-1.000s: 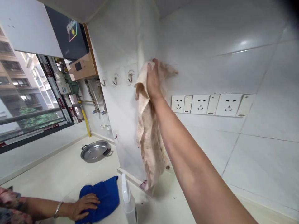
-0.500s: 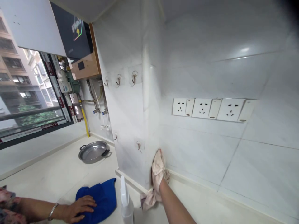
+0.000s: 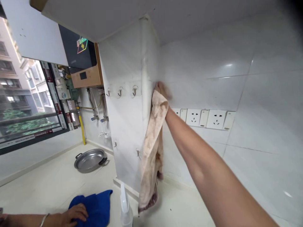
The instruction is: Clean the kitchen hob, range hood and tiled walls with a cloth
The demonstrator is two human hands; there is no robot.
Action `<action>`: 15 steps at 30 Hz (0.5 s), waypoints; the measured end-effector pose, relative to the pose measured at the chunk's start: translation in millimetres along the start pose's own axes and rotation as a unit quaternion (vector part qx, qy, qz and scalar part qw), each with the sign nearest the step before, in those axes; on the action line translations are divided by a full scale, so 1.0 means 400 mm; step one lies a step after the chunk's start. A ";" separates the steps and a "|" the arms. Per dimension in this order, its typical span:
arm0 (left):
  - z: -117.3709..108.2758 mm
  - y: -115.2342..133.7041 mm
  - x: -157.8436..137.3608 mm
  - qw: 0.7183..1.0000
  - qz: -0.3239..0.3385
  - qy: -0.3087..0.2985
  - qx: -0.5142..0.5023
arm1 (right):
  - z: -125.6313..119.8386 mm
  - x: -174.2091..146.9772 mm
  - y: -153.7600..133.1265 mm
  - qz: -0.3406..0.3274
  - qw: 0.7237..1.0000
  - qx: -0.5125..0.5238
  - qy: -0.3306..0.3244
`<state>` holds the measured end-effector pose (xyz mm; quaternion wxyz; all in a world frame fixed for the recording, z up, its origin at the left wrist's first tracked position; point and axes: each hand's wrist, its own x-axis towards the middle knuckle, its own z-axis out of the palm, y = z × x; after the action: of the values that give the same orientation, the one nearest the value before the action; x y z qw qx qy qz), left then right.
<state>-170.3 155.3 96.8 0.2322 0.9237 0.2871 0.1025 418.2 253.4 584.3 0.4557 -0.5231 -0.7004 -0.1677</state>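
High on the wall, at the corner of the white column, my right hand (image 3: 163, 90) presses a stained beige rag (image 3: 152, 132). Part of the hand is smeared by motion, and its fingers are partly behind the rag, whose long end hangs down towards the counter. At lower left my left hand (image 3: 77, 214) rests on a blue cloth (image 3: 97, 205) spread on the counter. Its fingers lie over the cloth's edge without gripping it. A white spray bottle (image 3: 126, 208) stands between the blue cloth and the hanging rag.
A shallow metal pan (image 3: 90, 160) sits on the counter (image 3: 42, 186) behind the blue cloth. Wall sockets (image 3: 196, 117) are beside my right forearm. Several hooks (image 3: 134, 91) stick to the column. A water heater (image 3: 82, 60) hangs above pipes, and a cabinet (image 3: 113, 19) overhangs the wall.
My right hand has risen along the column's corner from near the counter to above the sockets, carrying the rag, which now hangs stretched out. My left hand stays on the blue cloth.
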 end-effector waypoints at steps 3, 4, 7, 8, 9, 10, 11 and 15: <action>-0.032 -0.064 -0.012 0.998 -0.024 0.049 0.019 | -0.034 0.109 0.038 -0.007 0.998 -0.018 0.053; -0.049 -0.077 -0.011 0.996 -0.037 0.078 0.022 | -0.024 0.113 0.054 -0.016 0.998 -0.025 0.059; -0.124 -0.076 0.008 0.970 -0.099 0.221 0.018 | 0.063 0.044 0.108 -0.023 0.996 -0.061 0.053; -0.155 -0.064 0.018 0.954 -0.121 0.272 0.018 | 0.105 0.002 0.126 -0.017 0.996 -0.074 0.049; -0.187 -0.050 0.030 0.937 -0.138 0.319 0.019 | 0.149 -0.046 0.143 -0.009 0.995 -0.086 0.044; -0.216 -0.036 0.042 0.921 -0.151 0.358 0.021 | 0.194 -0.100 0.160 0.000 0.995 -0.095 0.040; -0.241 -0.023 0.056 0.908 -0.160 0.385 0.023 | 0.238 -0.157 0.176 0.009 0.995 -0.096 0.035; -0.250 -0.012 0.109 0.907 -0.154 0.392 0.004 | 0.371 -0.422 0.229 0.028 0.998 -0.042 -0.047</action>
<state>-169.4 221.1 183.9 0.1097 0.7544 0.4939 0.4183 437.0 297.5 346.2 0.4045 -0.5685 -0.6983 -0.1599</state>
